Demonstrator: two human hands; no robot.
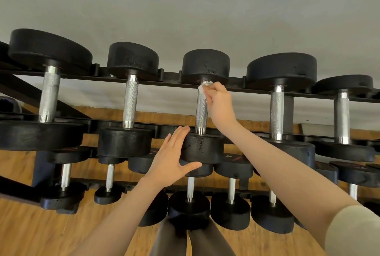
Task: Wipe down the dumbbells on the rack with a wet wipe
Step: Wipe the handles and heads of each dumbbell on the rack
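A black rack [168,76] with two tiers of dumbbells is seen against a grey wall [185,8], above a wooden floor [41,231]. On the upper tier, the middle dumbbell [202,146] is being attended to by both hands. The right hand [219,104] is raised to the far end of that dumbbell's knurled steel handle [200,115], with the wrist bent and the forearm stretched up from the lower right; its grip is closed on a small white wet wipe [203,89], which is pinched between the fingertips and pressed against the handle just below the far weight head. The left hand [171,157] is laid against the left side of the near weight head, fingers straight and held together, thumb spread out beneath the head; its grip is wide and nothing is held in it. The left forearm is extended up from the lower left. Neighbouring dumbbells [129,103] are seated on either side, apart from both hands. A beige sleeve [353,233] is visible at the lower right edge.
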